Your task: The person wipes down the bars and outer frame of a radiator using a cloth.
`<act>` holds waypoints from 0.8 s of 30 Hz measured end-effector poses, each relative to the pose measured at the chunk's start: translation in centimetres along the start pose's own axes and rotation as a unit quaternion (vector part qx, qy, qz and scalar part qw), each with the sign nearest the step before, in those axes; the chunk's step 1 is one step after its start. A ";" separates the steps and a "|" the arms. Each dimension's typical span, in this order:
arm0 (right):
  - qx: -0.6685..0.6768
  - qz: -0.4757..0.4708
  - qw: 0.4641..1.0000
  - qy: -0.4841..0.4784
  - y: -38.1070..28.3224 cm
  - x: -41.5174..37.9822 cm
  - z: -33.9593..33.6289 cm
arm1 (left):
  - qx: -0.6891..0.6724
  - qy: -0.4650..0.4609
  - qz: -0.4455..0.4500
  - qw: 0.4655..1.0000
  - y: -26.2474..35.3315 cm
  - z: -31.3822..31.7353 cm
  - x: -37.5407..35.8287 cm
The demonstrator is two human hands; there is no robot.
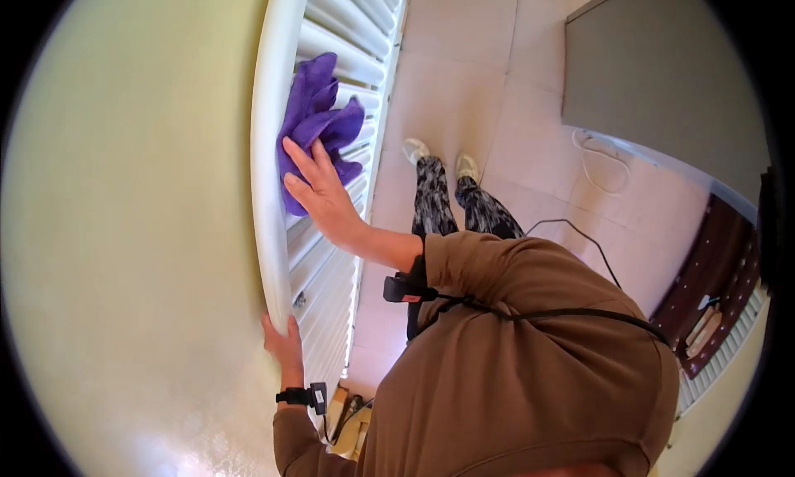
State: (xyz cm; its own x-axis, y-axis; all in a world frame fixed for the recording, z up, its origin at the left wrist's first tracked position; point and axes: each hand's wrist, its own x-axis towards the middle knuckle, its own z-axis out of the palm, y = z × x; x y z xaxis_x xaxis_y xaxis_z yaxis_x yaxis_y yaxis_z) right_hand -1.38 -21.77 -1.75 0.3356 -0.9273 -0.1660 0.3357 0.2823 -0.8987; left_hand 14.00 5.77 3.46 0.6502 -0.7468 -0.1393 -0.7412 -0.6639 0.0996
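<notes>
Against the white tubular towel radiator (273, 146), right hand (319, 191) presses flat, fingers spread, on the soft, light purple microfibre cloth (315, 117); left hand (284, 342) grips the rail.

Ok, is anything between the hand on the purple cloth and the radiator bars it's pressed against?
Nothing visible. The right hand lies flat on the purple cloth, which sits directly against the bars of the white towel radiator. The left hand grips the radiator's side rail lower down, clear of the cloth.
</notes>
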 end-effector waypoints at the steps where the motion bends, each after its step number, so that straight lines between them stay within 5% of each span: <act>1: -0.010 -0.010 1.000 0.003 0.4 0.5 -0.3 | -0.005 0.010 0.008 1.000 0.0 0.3 0.1; 4: -0.022 -0.025 0.999 0.020 3.5 2.0 -0.4 | -0.013 -0.007 -0.008 1.000 -0.5 0.4 0.0; 6: -0.017 0.096 0.991 0.089 5.3 3.5 -0.6 | -0.011 -0.008 -0.010 1.000 -0.2 0.3 0.1; 12: -0.007 0.165 0.967 0.193 12.2 7.3 -2.3 | -0.004 -0.001 -0.003 1.000 -0.9 0.4 0.1; 18: 0.233 0.308 0.884 0.262 15.6 12.0 -5.7 | 0.022 0.002 -0.022 1.000 -1.6 0.5 -0.4; 20: 0.204 0.293 0.892 0.277 16.3 13.1 -5.9 | 0.029 0.009 -0.011 0.999 -1.6 0.6 -0.3; 24: 0.058 0.110 0.969 0.213 3.9 14.7 -5.3 | 0.041 -0.018 -0.045 0.998 -2.8 0.9 -0.7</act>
State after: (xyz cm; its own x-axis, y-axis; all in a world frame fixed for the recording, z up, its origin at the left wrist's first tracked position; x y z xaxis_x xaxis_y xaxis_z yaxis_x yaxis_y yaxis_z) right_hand 0.17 -35.61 -9.84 0.0244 -0.8518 -0.5233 0.4022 0.4876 -0.7749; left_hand 15.45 8.19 2.35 0.7099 -0.6812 -0.1789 -0.6918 -0.7221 0.0042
